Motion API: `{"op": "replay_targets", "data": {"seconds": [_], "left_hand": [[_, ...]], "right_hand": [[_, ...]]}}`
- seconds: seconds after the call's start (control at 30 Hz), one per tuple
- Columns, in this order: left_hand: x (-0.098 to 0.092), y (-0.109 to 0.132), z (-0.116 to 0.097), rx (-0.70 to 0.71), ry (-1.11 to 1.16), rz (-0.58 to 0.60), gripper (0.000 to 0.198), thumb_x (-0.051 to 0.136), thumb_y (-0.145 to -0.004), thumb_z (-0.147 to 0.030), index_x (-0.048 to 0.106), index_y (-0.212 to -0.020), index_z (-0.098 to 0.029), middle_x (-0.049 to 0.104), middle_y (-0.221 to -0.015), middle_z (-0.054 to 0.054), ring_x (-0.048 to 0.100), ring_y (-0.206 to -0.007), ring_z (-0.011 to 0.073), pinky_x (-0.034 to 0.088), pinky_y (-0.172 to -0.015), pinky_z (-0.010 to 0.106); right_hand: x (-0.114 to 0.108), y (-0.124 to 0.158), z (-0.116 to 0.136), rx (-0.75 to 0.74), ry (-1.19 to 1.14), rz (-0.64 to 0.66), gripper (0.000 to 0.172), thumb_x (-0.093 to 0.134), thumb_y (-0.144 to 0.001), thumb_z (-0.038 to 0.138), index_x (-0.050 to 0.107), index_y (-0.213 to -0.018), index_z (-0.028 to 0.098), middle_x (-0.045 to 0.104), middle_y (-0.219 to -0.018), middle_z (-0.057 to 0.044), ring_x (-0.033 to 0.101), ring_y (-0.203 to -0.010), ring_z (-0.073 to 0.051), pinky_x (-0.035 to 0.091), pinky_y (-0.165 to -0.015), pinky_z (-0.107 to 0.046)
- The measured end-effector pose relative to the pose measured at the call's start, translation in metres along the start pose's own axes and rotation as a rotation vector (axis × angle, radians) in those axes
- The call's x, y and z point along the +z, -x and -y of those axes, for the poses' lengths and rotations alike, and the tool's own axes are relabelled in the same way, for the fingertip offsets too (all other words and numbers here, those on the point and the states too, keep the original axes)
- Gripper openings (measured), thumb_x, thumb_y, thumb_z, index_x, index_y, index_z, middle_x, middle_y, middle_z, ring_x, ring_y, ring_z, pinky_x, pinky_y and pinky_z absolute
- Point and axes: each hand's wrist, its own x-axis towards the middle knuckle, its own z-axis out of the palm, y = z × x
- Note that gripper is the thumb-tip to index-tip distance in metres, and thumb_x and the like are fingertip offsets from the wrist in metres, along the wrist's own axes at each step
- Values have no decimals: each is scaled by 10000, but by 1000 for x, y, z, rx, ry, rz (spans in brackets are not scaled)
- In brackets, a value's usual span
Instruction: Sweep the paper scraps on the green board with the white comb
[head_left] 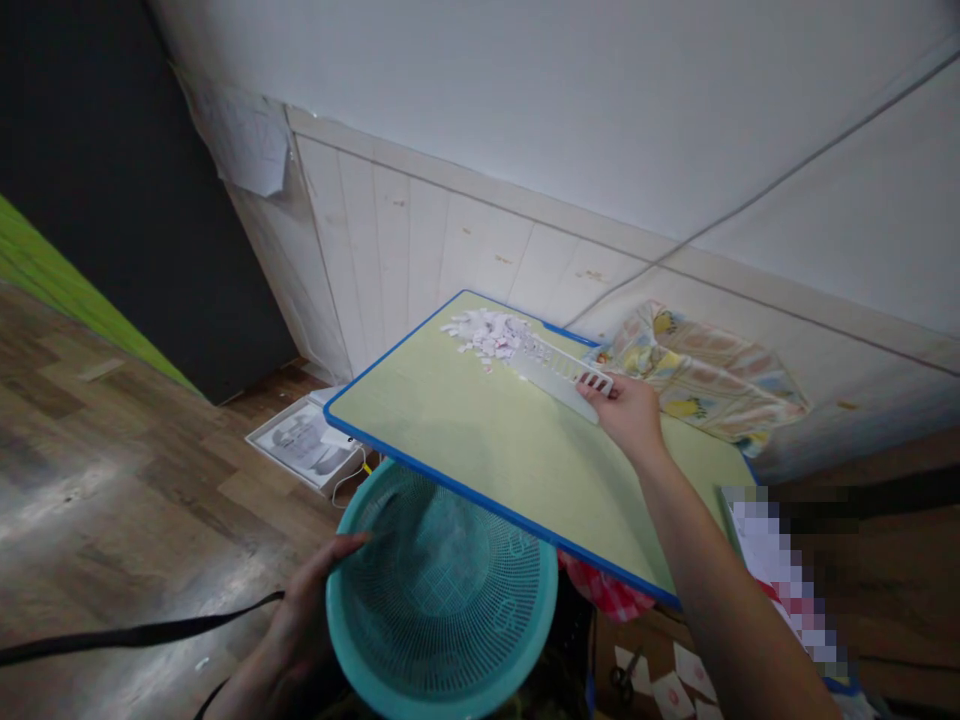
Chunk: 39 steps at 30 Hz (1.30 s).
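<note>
The right hand (628, 412) is clamped on a white slotted strip (551, 365) laid against paper scraps (486, 333) at the worktop's (465, 440) far edge. The left hand (307, 610) grips the teal basket's (551, 592) rim below the near edge. It looks like sweeping, and a pull calls for the strip kept flat.

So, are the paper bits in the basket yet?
No, the paper bits lie piled on the table by the tool, and the basket below shows only bare mesh.
</note>
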Motion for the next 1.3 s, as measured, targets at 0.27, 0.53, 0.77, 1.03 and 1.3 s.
{"op": "replay_targets", "data": {"seconds": [0.27,0.53,0.77,1.03,1.3], "left_hand": [[-6,-5,6,47,5,-33,114,744,-776,-84,802,-861,-133,847,-702,94,813,-664,317,675,-650,377],[-6,-9,7,46,33,-87,582,750,-751,-39,718,-1320,-152,850,-698,59,814,-672,365,687,-675,439],[1,-4,9,54,25,-98,503,745,-765,-17,732,-1263,-84,819,-608,58,766,-507,272,638,-527,325],[4,-2,9,92,-13,-88,115,754,-738,-43,789,-783,-143,813,-595,63,763,-499,260,638,-492,306],[0,-4,9,108,-68,-89,144,746,-741,-39,780,-779,-173,822,-615,62,805,-606,322,685,-608,378]], "right_hand": [[17,-45,3,-26,92,-81,265,663,-808,362,814,-870,153,694,-647,-35,585,-627,-207,383,-614,-299],[21,-43,-7,0,-37,-54,229,682,-783,359,803,-852,177,690,-633,-13,622,-652,-213,441,-597,-287],[17,-41,-3,4,-124,-10,177,716,-751,347,787,-787,189,659,-600,8,625,-667,-211,461,-595,-285],[16,-38,-1,7,-214,74,181,779,-712,360,777,-740,181,680,-612,1,657,-680,-228,495,-595,-296],[0,-45,-15,31,-243,82,218,809,-674,373,790,-775,181,734,-674,-14,673,-686,-230,519,-621,-315]]}}
